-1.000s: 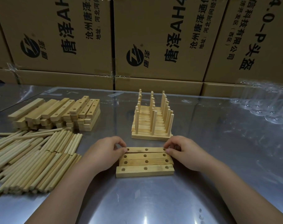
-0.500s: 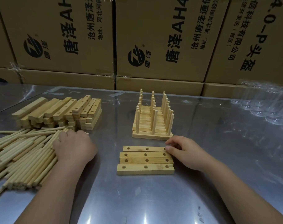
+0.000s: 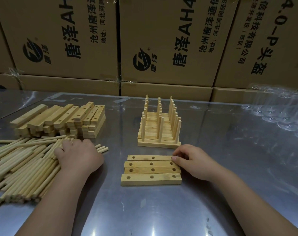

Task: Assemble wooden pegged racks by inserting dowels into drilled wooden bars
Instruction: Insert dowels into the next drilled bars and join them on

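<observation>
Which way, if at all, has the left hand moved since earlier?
Yes: left hand went left, off the left end of the drilled bars onto the dowel pile.

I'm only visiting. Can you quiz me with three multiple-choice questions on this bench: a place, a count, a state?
1. The left hand is on: A the dowel pile; B the cardboard boxes; C the finished racks.
2. Holes in each of the flat bars: A two; B three; C five.
3. Those holes are: A empty; B filled with dowels; C taped over.
Answers: A, it rests on loose dowels; B, three holes show per bar; A, no dowel stands in them.
</observation>
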